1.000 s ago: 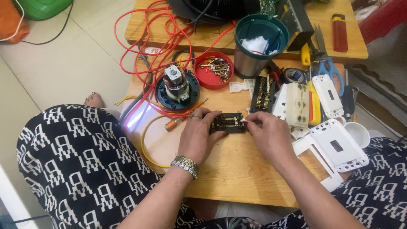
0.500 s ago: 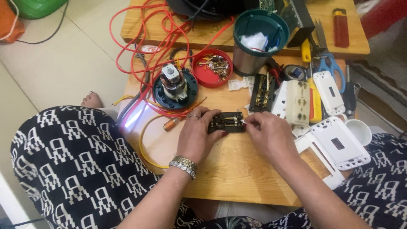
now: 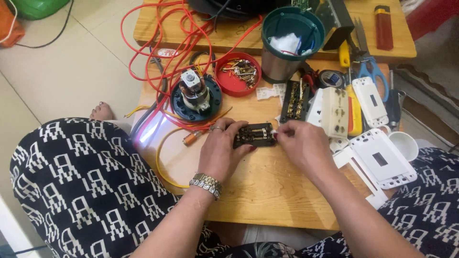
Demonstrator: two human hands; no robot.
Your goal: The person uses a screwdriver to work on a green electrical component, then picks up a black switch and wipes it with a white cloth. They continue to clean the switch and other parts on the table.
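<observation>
While the head camera looks down on a wooden tabletop, the left hand closes its fingers around a small black switch block and holds it against the wood near the middle of the tabletop. At the block's right end the right hand pinches a tiny white piece, too small to tell what it is. Just beyond lie a second black block with brass contacts, a red lid of screws, a small motor on a dark round base, orange wires and white socket plates.
</observation>
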